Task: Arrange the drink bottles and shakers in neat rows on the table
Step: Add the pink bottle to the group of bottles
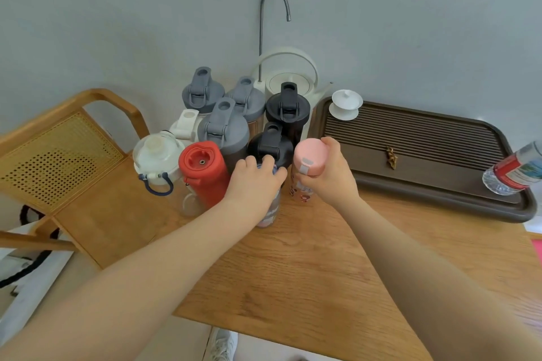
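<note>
Several bottles and shakers stand bunched at the table's far left. My left hand (254, 176) grips the top of a clear printed bottle (269, 212), its lid hidden under my fingers. My right hand (325, 173) holds a pink-lidded bottle (310, 156) just to the right of it, upright on the table. Left of my hands stand a red bottle (203, 168) and a clear white-lidded bottle (156, 155). Behind are three grey-lidded shakers (223, 126), two black shakers (287, 107) and a white-lidded bottle (185, 124).
A dark brown tea tray (425, 182) fills the table's right side, with a white lidded cup (345, 104) on it and a plastic water bottle (514, 171) lying at its right end. A white kettle with a curved spout (289, 76) stands by the wall. A wooden chair (58, 152) is at the left.
</note>
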The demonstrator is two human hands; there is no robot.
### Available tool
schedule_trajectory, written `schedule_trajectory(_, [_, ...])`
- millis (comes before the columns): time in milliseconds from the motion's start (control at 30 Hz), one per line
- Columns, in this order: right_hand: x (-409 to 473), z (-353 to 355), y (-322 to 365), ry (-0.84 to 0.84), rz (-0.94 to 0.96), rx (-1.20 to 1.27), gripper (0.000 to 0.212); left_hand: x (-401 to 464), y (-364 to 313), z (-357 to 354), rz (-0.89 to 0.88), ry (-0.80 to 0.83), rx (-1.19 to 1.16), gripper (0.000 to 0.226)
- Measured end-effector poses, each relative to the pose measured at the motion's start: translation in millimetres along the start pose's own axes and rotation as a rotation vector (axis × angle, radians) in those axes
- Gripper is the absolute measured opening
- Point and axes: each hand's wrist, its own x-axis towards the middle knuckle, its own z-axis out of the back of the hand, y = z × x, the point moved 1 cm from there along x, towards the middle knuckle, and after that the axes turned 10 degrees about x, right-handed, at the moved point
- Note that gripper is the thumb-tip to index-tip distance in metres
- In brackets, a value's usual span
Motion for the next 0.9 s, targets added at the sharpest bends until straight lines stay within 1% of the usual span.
schedule_trajectory(133, [-3, -5, 2, -0.036, 0.005, 0.043, 0.089, 1, 1, -1, 0.003, -0.022, 0.013, 0.075])
schedule_trajectory(300, [-10, -8, 3, -0.028, 0.001, -0.008, 0.094, -4, 7, -4, -0.058, -0.005, 0.011, 0.084])
schedule_trajectory(333, [-10, -9, 4, -0.019, -0.009, -0.029, 0.096, -7, 8, -4, -0.074, -0.031, 0.002, 0.084])
schedule_trajectory(400, [-11, -10, 7, -0.036, 0.017, -0.163, 0.103, -16, 12, 0, -0.11, -0.178, -0.016, 0.085])
schedule_trajectory(433, [-13, -10, 12, -0.065, 0.075, -0.227, 0.104, -21, 17, 3, -0.116, -0.244, -0.036, 0.085])
schedule_trajectory(500, [-24, -11, 28, -0.096, 0.256, -0.239, 0.095, -30, 28, 7, -0.126, -0.387, -0.084, 0.081])
schedule_trajectory(567, [-38, -17, 47, -0.024, 0.428, -0.226, 0.085, -38, 45, 10, -0.079, -0.485, -0.07, 0.078])
schedule_trajectory(600, [-44, -22, 54, 0.043, 0.476, -0.245, 0.083, -43, 55, 13, -0.033, -0.486, -0.051, 0.081])
schedule_trajectory(633, [-48, -29, 59, 0.117, 0.496, -0.281, 0.084, -47, 64, 14, 0.012, -0.446, -0.045, 0.086])
schedule_trajectory(700, [-51, -42, 65, 0.248, 0.486, -0.366, 0.086, -52, 85, 9, 0.074, -0.27, -0.067, 0.095])
schedule_trajectory(733, [-52, -48, 66, 0.285, 0.47, -0.407, 0.086, -53, 93, 3, 0.094, -0.184, -0.092, 0.096])
schedule_trajectory(767, [-52, -55, 67, 0.294, 0.459, -0.468, 0.086, -53, 101, -4, 0.098, -0.102, -0.095, 0.098])
schedule_trajectory(800, [-54, -60, 69, 0.289, 0.456, -0.551, 0.086, -52, 107, -10, 0.085, -0.059, -0.099, 0.1])
schedule_trajectory(867, [-57, -70, 69, 0.268, 0.433, -0.7, 0.088, -50, 114, -20, 0.026, -0.042, -0.126, 0.104])
schedule_trajectory(900, [-57, -74, 68, 0.232, 0.413, -0.719, 0.089, -47, 115, -22, -0.006, -0.054, -0.121, 0.104])
